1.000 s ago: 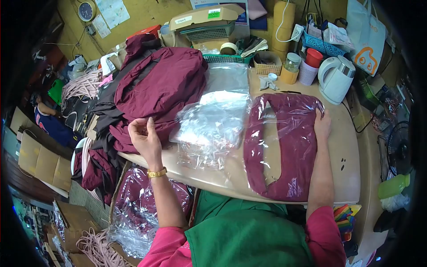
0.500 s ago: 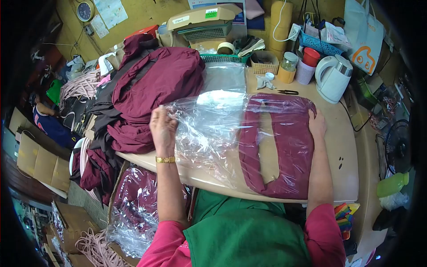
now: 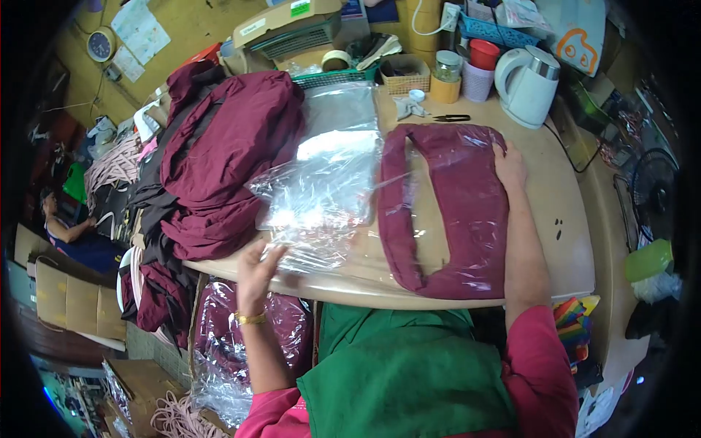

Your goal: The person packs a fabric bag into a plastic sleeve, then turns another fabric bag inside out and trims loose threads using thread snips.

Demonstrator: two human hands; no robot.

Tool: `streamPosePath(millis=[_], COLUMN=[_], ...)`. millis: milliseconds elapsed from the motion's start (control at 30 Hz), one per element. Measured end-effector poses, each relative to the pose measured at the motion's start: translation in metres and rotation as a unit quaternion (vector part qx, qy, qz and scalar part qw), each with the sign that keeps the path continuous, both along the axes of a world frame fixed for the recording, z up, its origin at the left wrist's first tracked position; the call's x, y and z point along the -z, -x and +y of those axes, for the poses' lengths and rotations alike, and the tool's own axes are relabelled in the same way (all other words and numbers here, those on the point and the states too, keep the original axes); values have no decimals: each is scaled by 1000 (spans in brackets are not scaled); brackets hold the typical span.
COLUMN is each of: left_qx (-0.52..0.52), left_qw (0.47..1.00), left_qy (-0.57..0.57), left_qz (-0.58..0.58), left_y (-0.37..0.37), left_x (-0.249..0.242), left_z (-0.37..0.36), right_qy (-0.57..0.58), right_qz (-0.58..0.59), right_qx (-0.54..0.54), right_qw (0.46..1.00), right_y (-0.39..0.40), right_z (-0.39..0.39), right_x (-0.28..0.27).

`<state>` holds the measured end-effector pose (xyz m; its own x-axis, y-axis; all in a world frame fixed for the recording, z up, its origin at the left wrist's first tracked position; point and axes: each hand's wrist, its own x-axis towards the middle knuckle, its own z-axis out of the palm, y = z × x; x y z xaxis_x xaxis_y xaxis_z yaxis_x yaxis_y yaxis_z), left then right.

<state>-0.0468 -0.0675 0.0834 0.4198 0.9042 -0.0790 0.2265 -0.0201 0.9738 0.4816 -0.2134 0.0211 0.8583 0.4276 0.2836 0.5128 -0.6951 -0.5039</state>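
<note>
A folded maroon garment lies on the table inside a clear plastic bag, whose loose open end spreads out to the left. My left hand, wearing a gold watch, is closed at the bag's near left corner, over the table's front edge. The garment's far right edge is gripped by my right hand, thumb on top through the plastic. Under the loose plastic lies a stack of flat clear bags. A heap of maroon and black garments sits to the left.
Black thread snips, a white kettle, a jar and a small basket line the back of the table. Below left stands a box of bagged maroon garments. Another person sits at far left.
My left hand has come down toward the table's front edge, drawing the bag's loose end with it. My right hand stays on the garment's right edge. The whole view has shifted slightly.
</note>
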Motion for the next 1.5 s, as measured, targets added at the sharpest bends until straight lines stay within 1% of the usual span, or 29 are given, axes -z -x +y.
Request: streamPosePath(millis=[33,67,133,167,200,233,267,300,333,367,400,433,467,500,533,567,600,667,733,800,933,1033,1133,1200,1267,1333,1400,1467,1500], left_qx=[11,9,-12,-64,-115,-179,-199,-167,-133,-61,9,61,112,114,101,88,93,31,22,10,0,-12,-16,-13,-19,-1,-22,-43,-64], left_qw=[1000,999,997,981,949,888,872,888,899,882,856,859,859,860,846,826,826,798,814,801,797,793,802,807,810,818,826,817,800], left_qy=[-15,-25,-35,-138,-241,-354,-389,-400,-407,-456,-504,-490,-476,-477,-477,-475,-479,-430,-365,-383,-401,-406,-408,-398,-397,-413,-412,-399,-414], left_qz=[-4,47,68,120,168,233,219,156,92,106,115,133,152,143,217,289,283,422,451,460,451,454,435,437,431,402,384,414,430], left_y=[12,27,38,36,31,26,22,10,-8,-28,-52,-79,-101,-119,-139,-155,-162,-161,-150,-141,-141,-141,-139,-139,-133,-129,-119,-105,-98], left_x=[-1,1,0,-4,-9,-16,-23,-31,-39,-50,-57,-55,-52,-44,-26,-8,10,36,44,48,51,52,53,48,54,59,51,26,25], left_z=[1,7,11,9,8,2,3,2,-3,-12,-22,-34,-41,-35,-25,-17,-6,26,38,42,40,40,40,37,42,50,45,31,30], right_qy=[-10,-21,-14,-15,-16,-18,-18,-71,-96,-121,-52,17,-4,18,13,60,105,134,151,174,159,132,131,128,152,86,66,7,12], right_qz=[-6,-11,0,21,41,37,35,98,126,155,41,-76,-78,-19,23,-3,-28,-58,-44,-31,-20,-50,-23,45,103,113,43,24,27], right_qx=[5,10,20,7,-6,-30,-23,-59,-74,-88,-56,-23,-84,-108,-163,-181,-197,-200,-198,-201,-191,-174,-180,-226,-307,-345,-271,-133,-112], right_qw=[1000,1000,1000,1000,999,999,999,991,985,977,996,997,993,994,986,982,974,969,967,964,968,975,975,965,934,928,959,991,993], right_y=[1,1,2,3,0,-12,-22,-30,-37,-42,-37,-32,-12,4,28,52,72,79,83,77,69,67,61,43,21,14,51,77,92], right_z=[1,1,2,1,1,2,8,15,13,11,14,20,24,31,35,38,39,48,43,41,43,44,48,52,38,7,-46,-94,-116], right_x=[1,2,-1,-2,-4,6,12,10,11,8,1,-9,-27,-36,-43,-45,-44,-1,-13,-16,-8,-2,-2,-1,-19,-35,-73,-65,-67])
